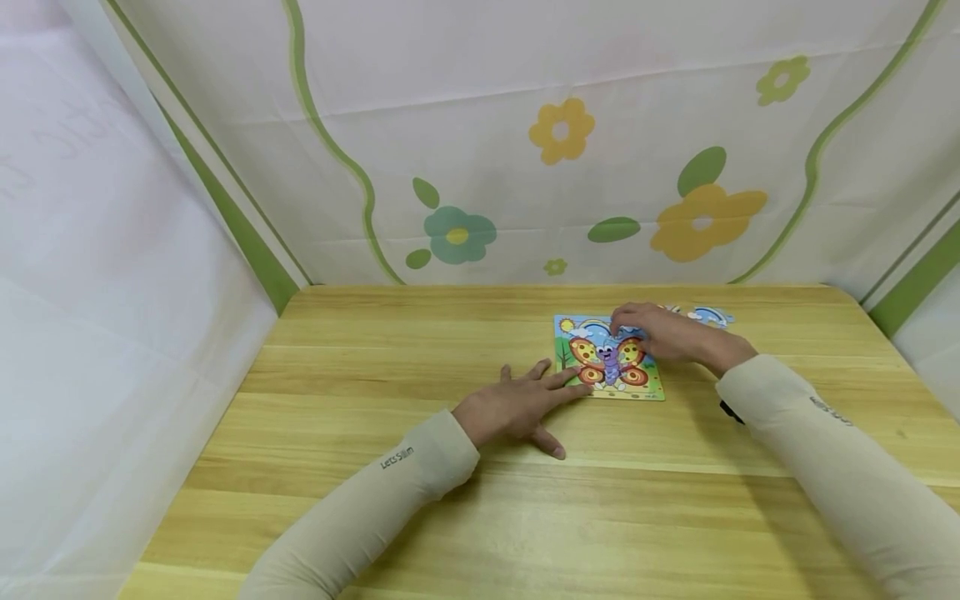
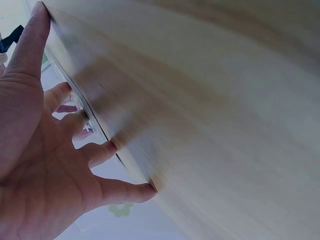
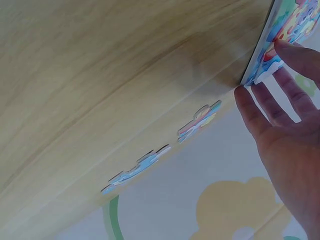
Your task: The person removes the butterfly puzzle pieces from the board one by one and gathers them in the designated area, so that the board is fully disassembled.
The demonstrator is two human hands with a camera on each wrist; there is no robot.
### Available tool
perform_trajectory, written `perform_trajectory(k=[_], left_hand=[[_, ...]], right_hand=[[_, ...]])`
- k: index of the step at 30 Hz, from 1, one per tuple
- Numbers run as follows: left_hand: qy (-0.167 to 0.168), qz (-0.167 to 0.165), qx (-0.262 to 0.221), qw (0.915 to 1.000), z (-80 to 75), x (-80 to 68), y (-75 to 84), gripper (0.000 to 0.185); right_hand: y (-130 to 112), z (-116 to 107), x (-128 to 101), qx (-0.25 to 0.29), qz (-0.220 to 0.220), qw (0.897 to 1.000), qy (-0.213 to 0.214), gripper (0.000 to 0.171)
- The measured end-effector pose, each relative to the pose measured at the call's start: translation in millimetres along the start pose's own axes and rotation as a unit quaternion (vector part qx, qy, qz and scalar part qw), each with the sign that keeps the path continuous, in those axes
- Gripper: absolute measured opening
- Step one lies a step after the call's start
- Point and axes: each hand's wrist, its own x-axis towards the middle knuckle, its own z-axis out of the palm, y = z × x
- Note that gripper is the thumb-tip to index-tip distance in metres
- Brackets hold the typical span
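A square butterfly jigsaw puzzle (image 1: 611, 375) lies flat on the table, with a sun, rainbow and sky along its far side. My left hand (image 1: 521, 404) is spread wide, two fingertips on the puzzle's lower left part and the thumb on the wood. Over the puzzle's upper right part, my right hand (image 1: 651, 332) bends its fingers down. In the right wrist view, its thumb and fingers pinch a puzzle piece (image 3: 268, 71) with a white cloud, at the edge of the board. The right hand hides that corner from the head view.
Beyond the right hand lie two loose puzzle pieces, one with a rainbow (image 1: 710, 316) and one partly hidden (image 3: 199, 121). The wooden table (image 1: 360, 358) meets a white cloth wall (image 1: 480, 150) printed with flowers at its far edge.
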Motion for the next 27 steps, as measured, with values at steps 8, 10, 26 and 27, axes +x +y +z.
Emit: perform_trajectory(k=[8,10,26,27], left_hand=[[-0.001,0.002,-0.005,1.0,-0.1,-0.6,-0.1,0.099],[0.0,0.003,-0.006,1.0,-0.3,-0.6,0.0,0.099],[-0.003,0.002,-0.009,1.0,-0.4,-0.5,0.3,0.099],[-0.003,0.001,-0.009,1.0,-0.3,-0.6,0.4,0.099]], right_hand=[[-6,-4,-1,-0.039,-0.001,0.999,0.004,0.03],[-7,-5,0,-0.045,0.004,0.999,0.001,0.028],[-8,-10,1,-0.049,0.015,0.999,-0.002,0.024],[-8,-9,0,-0.049,0.015,0.999,0.0,0.024]])
